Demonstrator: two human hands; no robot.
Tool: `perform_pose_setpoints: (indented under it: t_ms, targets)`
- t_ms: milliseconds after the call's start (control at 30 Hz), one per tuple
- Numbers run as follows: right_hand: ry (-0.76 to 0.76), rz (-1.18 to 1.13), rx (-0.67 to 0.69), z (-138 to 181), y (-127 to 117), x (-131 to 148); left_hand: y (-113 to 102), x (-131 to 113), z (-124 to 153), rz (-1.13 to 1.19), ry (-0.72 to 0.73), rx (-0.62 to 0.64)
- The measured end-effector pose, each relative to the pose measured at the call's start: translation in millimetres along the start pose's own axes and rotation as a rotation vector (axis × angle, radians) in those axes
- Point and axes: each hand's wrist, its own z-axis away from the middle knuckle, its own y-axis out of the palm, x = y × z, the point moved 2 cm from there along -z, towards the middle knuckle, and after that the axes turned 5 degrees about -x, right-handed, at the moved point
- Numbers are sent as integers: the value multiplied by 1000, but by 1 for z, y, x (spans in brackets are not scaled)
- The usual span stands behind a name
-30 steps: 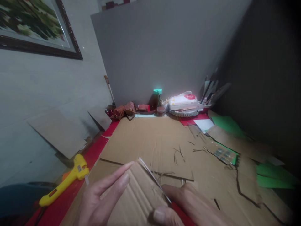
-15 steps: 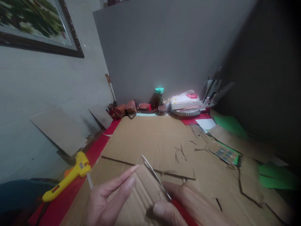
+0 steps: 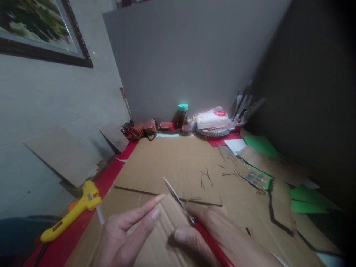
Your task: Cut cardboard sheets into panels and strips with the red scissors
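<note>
My left hand (image 3: 129,231) pinches a creased strip of brown cardboard (image 3: 162,237) between thumb and fingers, near its upper left corner. Red-handled scissors (image 3: 207,237) are gripped in my right hand (image 3: 214,228), with the metal blades pointing up and left along the strip's right edge. The right thumb lies over the front of the strip, close to the scissor handle. Below the hands spreads a large cardboard sheet (image 3: 164,159), with thin dark offcuts (image 3: 205,178) scattered on it.
A yellow glue gun (image 3: 71,211) lies at the left on a red surface. Along the back stand a green-capped bottle (image 3: 182,115), a white wipes pack (image 3: 213,118) and several brushes (image 3: 241,105). Green paper (image 3: 261,146) and cardboard scraps (image 3: 280,207) lie at the right.
The scissors and my right hand have shifted slightly up and left along the strip's edge. My left hand keeps its pinch. The whole view has turned a little to the right.
</note>
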Motion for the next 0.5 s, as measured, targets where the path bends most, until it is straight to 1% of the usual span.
perform_pose_setpoints:
  t_ms: [100, 200, 300, 367, 500]
  targets:
    - [-58, -73, 20, -6, -6, 0, 4, -1, -1, -2, -20, 67]
    - [-13, -41, 18, -7, -4, -6, 10, -6, -1, 59, -39, 65]
    - [38, -106, 40, -7, -3, -10, 15, -13, -1, 131, -36, 87]
    - [86, -226, 6, -9, -7, -13, 16, -16, -3, 199, -34, 78]
    - [239, -551, -102, -16, -24, -27, 10, -20, -9, 442, -37, 2]
